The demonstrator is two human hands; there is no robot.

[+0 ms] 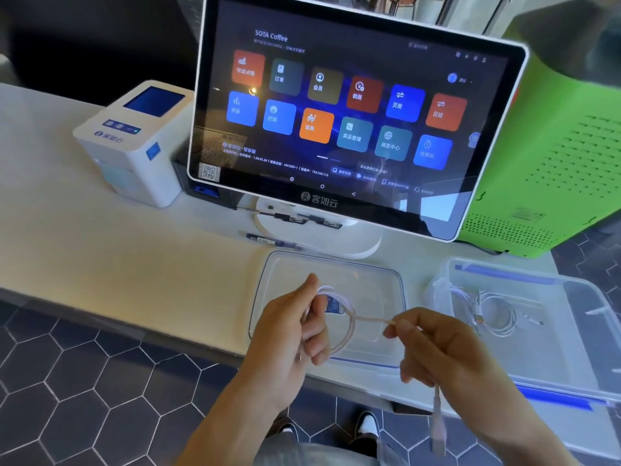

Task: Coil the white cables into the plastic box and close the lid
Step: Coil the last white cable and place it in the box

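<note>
White cable (349, 317) is half-coiled over the lid (386, 287): my left hand (289, 327) is pinched on the loop, my right hand (433, 344) is pinched on the straight run, tail hanging below. Plastic box (578, 331) sits right of the lid on the desk (117, 264), nearer my right hand, already holding coiled cables (497, 314).

Bright, even light falls across the pale counter (100, 250), strongest left of the touchscreen (349, 105), where the surface washes out. The touchscreen glows and carries window reflections along its lower right corner. Wide-angle distortion bows its frame and bends the green machine (551, 163) to its right. Small screen text is soft. Below the touchscreen, the hanging cable end (438, 428) is motion-blurred; shadows are faint.
</note>
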